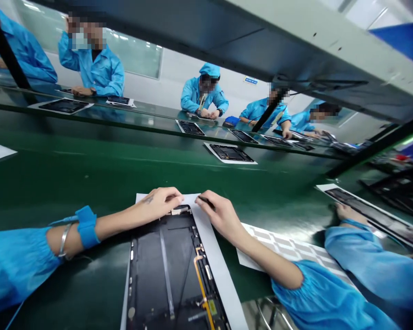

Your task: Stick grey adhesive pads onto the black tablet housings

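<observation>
A black tablet housing (179,270) lies on a white sheet (223,275) in front of me, with an orange flex cable (200,270) along its right side. At its far edge, my left hand (163,201) is closed, thumb and fingertips pinched together above the sheet. What it holds, if anything, is too small to make out. To its right, my right hand (222,215) is closed on a slim dark tool (206,201), whose tip points toward the left hand. The tool's exact kind is hidden by the fingers.
A white sheet with grey rectangles (289,247) lies to the right, beside a co-worker's sleeve (371,261) and another housing (375,211). Across the green bench (89,169), housings (232,153) lie on paper before several seated people. A shelf (296,50) hangs overhead.
</observation>
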Tool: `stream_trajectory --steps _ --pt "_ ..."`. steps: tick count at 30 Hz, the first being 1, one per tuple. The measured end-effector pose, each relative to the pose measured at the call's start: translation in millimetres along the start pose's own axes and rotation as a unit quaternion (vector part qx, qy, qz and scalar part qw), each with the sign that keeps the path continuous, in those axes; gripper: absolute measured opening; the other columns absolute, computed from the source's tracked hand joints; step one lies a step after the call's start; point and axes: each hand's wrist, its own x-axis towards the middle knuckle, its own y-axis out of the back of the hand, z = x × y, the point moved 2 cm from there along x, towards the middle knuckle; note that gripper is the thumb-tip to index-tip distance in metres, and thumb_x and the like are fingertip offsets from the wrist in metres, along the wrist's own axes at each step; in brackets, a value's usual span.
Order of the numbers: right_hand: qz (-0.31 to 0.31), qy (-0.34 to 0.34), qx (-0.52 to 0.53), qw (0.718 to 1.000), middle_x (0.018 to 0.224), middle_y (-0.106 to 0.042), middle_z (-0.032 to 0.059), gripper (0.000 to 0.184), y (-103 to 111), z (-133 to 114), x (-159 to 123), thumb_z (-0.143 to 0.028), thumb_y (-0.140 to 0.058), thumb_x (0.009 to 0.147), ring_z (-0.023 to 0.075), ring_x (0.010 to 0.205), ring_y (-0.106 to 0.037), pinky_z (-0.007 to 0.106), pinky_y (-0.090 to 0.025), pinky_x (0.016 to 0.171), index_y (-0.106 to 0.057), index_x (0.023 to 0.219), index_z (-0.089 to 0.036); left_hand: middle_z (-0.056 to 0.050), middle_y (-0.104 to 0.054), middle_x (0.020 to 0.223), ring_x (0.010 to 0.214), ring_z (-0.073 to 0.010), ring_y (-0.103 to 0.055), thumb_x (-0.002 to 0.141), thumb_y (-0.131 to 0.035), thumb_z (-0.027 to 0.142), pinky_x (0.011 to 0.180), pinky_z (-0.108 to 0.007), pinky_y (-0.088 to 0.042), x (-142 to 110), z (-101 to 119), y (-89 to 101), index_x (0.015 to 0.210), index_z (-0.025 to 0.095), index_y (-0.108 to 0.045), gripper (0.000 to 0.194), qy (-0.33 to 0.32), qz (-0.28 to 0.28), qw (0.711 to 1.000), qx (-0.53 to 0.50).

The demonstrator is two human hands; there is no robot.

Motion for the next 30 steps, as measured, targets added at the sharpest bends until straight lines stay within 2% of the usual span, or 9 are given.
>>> stream_trajectory --steps 2,5,8,11,14,20,25,30 --pt "-0.049 -0.037 -0.003 0.998 0.069 -0.060 0.0010 0.027 -8 1 6 -0.035 -0.054 0.092 0.0161 0.063 -0.054 0.027 -0.040 0.059 -0.056 0.070 -0.021 -0.004 -0.069 0.094 0.084 -0.0184 -0.064 0.097 -0.045 0.028 0.075 -0.029 -0.048 -6 0 3.5 0.097 0.017 -0.066 0.024 -0.069 0.000 0.995 0.066" --pt "-0.094 -0.099 0.013 0.991 0.062 -0.055 -0.0011 0.035 -16 5 14 -0.044 -0.057 0.086 0.0148 0.058 -0.050 0.026 -0.034 0.055 -0.051 0.061 -0.020 -0.006 -0.066 0.098 0.088 -0.0182 -0.062 0.098 -0.043 0.018 0.078 -0.028 -0.048 -18 -3 7.8 0.093 0.016 -0.063 0.021 -0.175 -0.017 0.967 0.182" --pt "-0.128 -0.151 0.025 0.980 0.060 -0.053 -0.0022 0.035 -18 6 18 -0.048 -0.059 0.082 0.0138 0.057 -0.047 0.025 -0.031 0.054 -0.053 0.062 -0.020 -0.006 -0.066 0.104 0.091 -0.0181 -0.061 0.099 -0.041 0.013 0.076 -0.027 -0.048 -29 -10 10.8 0.099 0.017 -0.063 0.023 -0.218 -0.037 0.946 0.238" --pt "-0.152 -0.173 0.032 0.973 0.060 -0.050 -0.0034 0.031 -19 3 18 -0.044 -0.059 0.079 0.0128 0.057 -0.044 0.025 -0.030 0.054 -0.052 0.063 -0.019 -0.006 -0.066 0.115 0.100 -0.0197 -0.063 0.096 -0.044 0.008 0.086 -0.030 -0.050 -32 -17 10.1 0.110 0.019 -0.064 0.027 -0.243 -0.035 0.932 0.267" --pt "-0.148 -0.162 0.043 0.975 0.062 -0.048 -0.0034 0.027 -18 -3 16 -0.042 -0.056 0.080 0.0133 0.059 -0.044 0.026 -0.031 0.057 -0.050 0.065 -0.020 -0.008 -0.066 0.118 0.104 -0.0227 -0.064 0.092 -0.049 0.007 0.092 -0.034 -0.051 -32 -20 5.7 0.114 0.018 -0.065 0.029 -0.263 -0.032 0.917 0.299" --pt "-0.104 -0.122 0.038 0.986 0.065 -0.043 -0.0033 0.028 -16 -8 14 -0.040 -0.054 0.084 0.0137 0.060 -0.042 0.027 -0.031 0.057 -0.043 0.066 -0.022 -0.011 -0.066 0.115 0.101 -0.0241 -0.064 0.092 -0.045 0.004 0.085 -0.033 -0.051 -33 -15 0.5 0.127 0.014 -0.060 0.040 -0.273 -0.038 0.901 0.334" --pt "-0.141 -0.085 -0.008 0.986 0.064 -0.043 -0.0035 0.023 -17 -1 16 -0.031 -0.052 0.084 0.0128 0.058 -0.041 0.026 -0.030 0.056 -0.041 0.065 -0.022 -0.012 -0.066 0.110 0.097 -0.0253 -0.064 0.094 -0.046 0.007 0.083 -0.035 -0.049 -34 -13 -1.1 0.118 0.012 -0.063 0.030 -0.275 -0.026 0.900 0.338" --pt "-0.171 -0.045 -0.053 0.983 0.069 -0.047 -0.0021 0.016 -17 -3 16 -0.020 -0.051 0.083 0.0138 0.062 -0.046 0.026 -0.033 0.060 -0.043 0.070 -0.022 -0.013 -0.065 0.113 0.098 -0.0259 -0.062 0.092 -0.050 0.007 0.083 -0.036 -0.051 -33 -11 -0.7 0.117 0.011 -0.063 0.028 -0.266 -0.052 0.893 0.359"
